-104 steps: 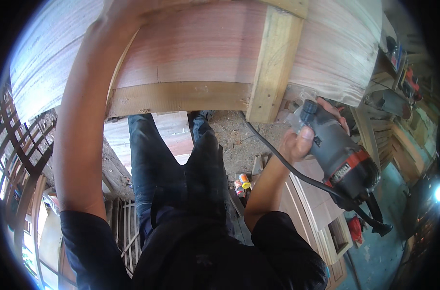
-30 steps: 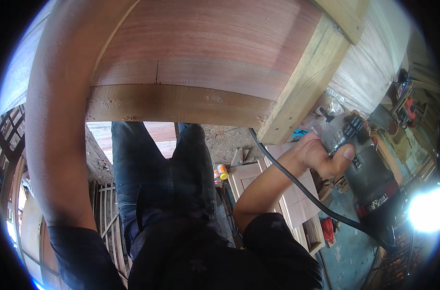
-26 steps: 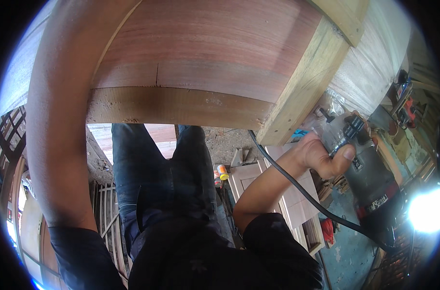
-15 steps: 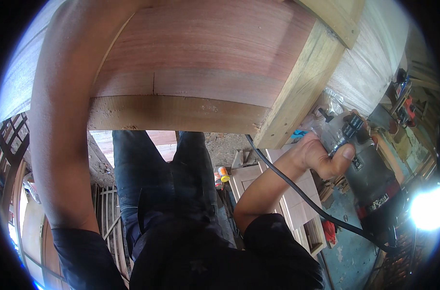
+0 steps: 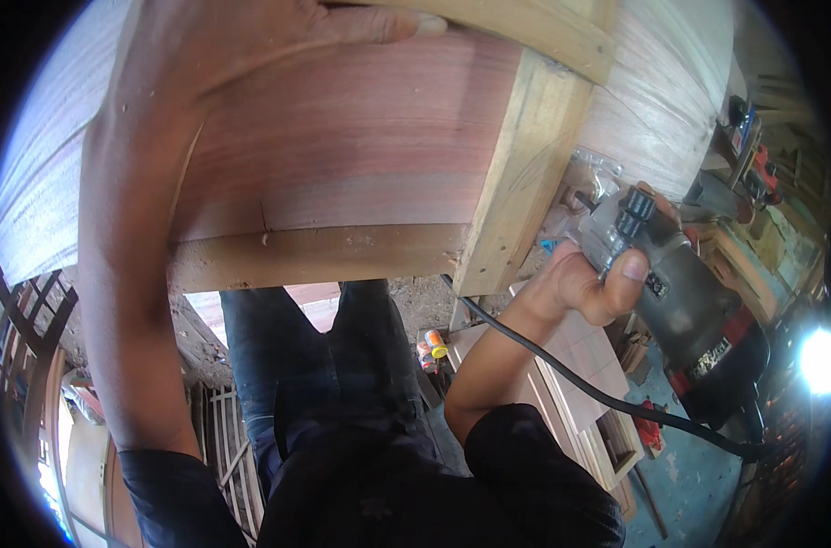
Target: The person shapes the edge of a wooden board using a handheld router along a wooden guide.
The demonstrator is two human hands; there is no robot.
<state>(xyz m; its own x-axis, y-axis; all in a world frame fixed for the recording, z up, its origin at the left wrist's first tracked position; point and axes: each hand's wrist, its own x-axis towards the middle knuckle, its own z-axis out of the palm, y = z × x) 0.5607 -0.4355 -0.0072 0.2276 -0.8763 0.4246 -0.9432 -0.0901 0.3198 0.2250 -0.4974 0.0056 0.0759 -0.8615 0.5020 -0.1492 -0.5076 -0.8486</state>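
My right hand is wrapped round a trim router, a dark grey cylindrical tool with a red band and a black cord. It holds the router tilted beside the right end of a wooden frame, with the thumb near the black knobs. My left hand reaches up to the frame's upper wooden strip. Its thumb lies along the strip; the other fingers are hidden. Between the strips lies a reddish plywood panel, edged below by a batten and at the right by a wider upright piece.
Below the panel are my legs in dark trousers. Pale wooden drawer-like pieces lie at the lower right. A small orange and yellow container stands on the floor. A bright lamp shines at the right, and slatted wood lies lower left.
My view has shifted, so the panel sits lower and further left. My left hand and thumb have come into view at the upper strip. The router is still in my right hand.
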